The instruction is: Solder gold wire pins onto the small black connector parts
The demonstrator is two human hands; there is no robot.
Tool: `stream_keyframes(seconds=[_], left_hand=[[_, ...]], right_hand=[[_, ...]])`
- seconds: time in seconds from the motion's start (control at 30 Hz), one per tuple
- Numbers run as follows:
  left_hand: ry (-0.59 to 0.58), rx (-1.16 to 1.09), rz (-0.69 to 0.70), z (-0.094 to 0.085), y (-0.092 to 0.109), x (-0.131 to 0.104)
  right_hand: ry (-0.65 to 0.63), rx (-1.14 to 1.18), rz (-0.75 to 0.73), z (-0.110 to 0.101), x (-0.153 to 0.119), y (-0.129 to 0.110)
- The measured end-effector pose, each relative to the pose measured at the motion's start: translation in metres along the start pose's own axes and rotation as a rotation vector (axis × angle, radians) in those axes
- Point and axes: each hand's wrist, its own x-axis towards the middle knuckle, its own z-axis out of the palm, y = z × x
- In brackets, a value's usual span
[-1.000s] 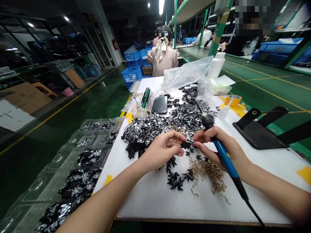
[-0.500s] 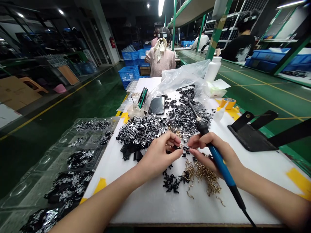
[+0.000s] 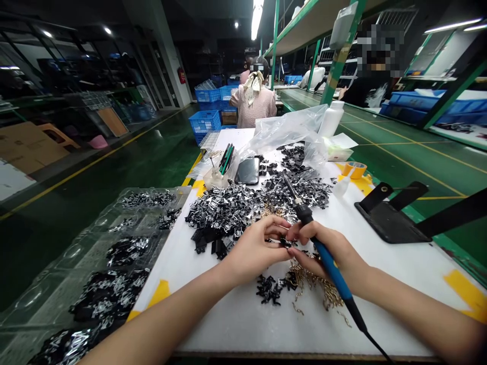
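Clearly, the white worktop [image 3: 228,329] has open room along its near edge, while uncountable shiny metal clips [image 3: 224,208] crowd the middle. One soldering iron [image 3: 333,272], blue-handled, is clasped in the right grip [image 3: 344,248], tip angled away over the heap. The left grip [image 3: 253,248] meets those fingertips around a small dark part [image 3: 283,242], mostly hidden; whether the left pinches it, I cannot tell. Nearby lie spiky black pieces [image 3: 269,290] and curved gold-coloured pins [image 3: 331,294].
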Motion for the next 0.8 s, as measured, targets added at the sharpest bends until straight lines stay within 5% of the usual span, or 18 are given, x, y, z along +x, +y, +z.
stream_keyframes(seconds=[0.23, 0.47, 0.8], left_hand=[[-0.073, -0.372, -0.134, -0.005, 0.008, -0.001], [-0.014, -0.599, -0.168, 0.000, 0.000, 0.003], [-0.152, -0.633, -0.259, -0.004, 0.004, 0.000]], right_hand=[[0.059, -0.002, 0.032, -0.006, 0.001, 0.003], [0.073, 0.054, 0.027, -0.003, 0.000, 0.006], [0.110, 0.094, 0.013, -0.003, 0.000, 0.005]])
